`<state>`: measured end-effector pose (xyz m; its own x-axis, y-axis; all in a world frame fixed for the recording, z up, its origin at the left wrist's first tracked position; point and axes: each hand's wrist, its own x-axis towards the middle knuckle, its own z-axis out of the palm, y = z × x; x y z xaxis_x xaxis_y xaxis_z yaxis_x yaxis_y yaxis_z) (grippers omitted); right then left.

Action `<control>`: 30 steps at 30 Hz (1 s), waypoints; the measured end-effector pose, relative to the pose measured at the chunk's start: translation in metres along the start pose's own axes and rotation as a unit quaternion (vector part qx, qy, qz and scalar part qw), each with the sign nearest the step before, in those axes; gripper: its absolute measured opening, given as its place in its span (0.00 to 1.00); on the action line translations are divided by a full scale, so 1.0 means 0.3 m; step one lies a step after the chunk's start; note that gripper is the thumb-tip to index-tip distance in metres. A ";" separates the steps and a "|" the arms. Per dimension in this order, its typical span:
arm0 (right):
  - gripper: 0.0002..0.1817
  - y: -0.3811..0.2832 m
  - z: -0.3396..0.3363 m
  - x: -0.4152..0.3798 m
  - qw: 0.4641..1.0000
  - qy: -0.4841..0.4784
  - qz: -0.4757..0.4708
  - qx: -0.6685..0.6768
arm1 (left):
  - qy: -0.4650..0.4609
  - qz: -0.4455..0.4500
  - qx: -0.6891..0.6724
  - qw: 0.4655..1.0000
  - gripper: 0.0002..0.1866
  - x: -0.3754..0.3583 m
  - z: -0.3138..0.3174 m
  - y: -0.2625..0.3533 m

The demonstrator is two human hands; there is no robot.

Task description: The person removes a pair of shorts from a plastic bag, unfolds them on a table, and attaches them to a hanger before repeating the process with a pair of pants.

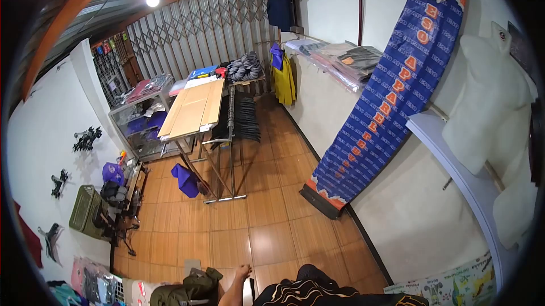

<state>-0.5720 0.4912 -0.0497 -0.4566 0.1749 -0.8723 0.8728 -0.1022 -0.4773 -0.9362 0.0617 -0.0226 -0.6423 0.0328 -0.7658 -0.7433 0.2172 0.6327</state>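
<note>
My left hand (243, 272) is at the lower middle, left of my dark patterned clothing (318, 293). Its fingers look curled in, and I see nothing held in them. An olive-green cloth item (187, 290), a bag or garment, lies just left of my forearm. My right hand is out of view.
Ahead stands a metal-framed table with a wooden top (193, 107), beside a rack of dark hanging garments (245, 118). A tall blue banner (386, 101) leans on the right wall. White mannequin torsos (482, 101) and a curved shelf (454, 164) are nearby. A green basket (86, 212) is at left.
</note>
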 end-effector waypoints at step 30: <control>0.12 -2.821 -0.423 1.036 0.946 0.119 -0.251 0.164 | 0.024 0.158 0.079 0.984 0.12 1.135 0.536 1.653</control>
<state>-1.4306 0.7563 0.0966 -0.7133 0.4945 -0.4966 0.4372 -0.2399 -0.8668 -1.4934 0.3375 0.0119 -0.8472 0.0783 -0.5254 -0.4693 0.3532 0.8093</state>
